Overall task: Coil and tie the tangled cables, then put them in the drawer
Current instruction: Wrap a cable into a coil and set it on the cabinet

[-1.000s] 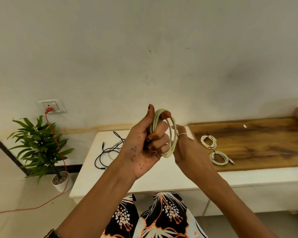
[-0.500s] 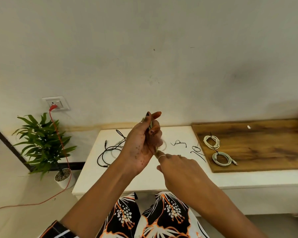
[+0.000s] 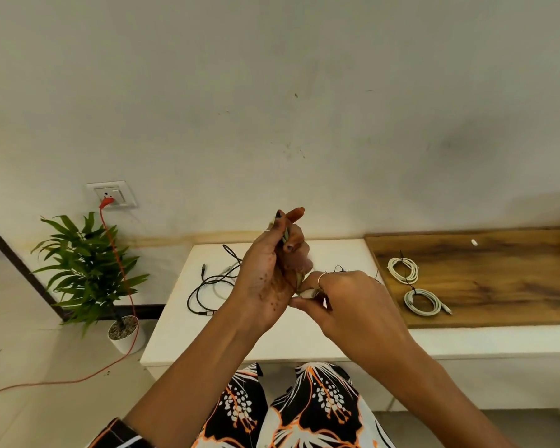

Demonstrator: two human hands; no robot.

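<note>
My left hand (image 3: 272, 273) grips a coiled pale green cable (image 3: 285, 239) edge-on above the white table (image 3: 240, 337); only a thin strip of the coil shows between thumb and fingers. My right hand (image 3: 346, 302) is just below it and pinches the cable's white end (image 3: 306, 293) at the coil's lower edge. A loose black cable (image 3: 207, 286) lies tangled on the table's left part. Two coiled, tied white cables (image 3: 403, 270) (image 3: 422, 302) lie on the wooden board (image 3: 498, 279) at the right. No drawer is in view.
A potted plant (image 3: 88, 273) stands on the floor at the left, with an orange cord (image 3: 120, 270) running from the wall socket (image 3: 112, 194) down across the floor. Thin black ties (image 3: 340, 269) lie on the table behind my right hand. A small white piece (image 3: 474, 242) sits on the board.
The coil has turned from facing me to edge-on in my left hand. My right hand dropped from the coil's side to its lower edge and now pinches the cable's end.
</note>
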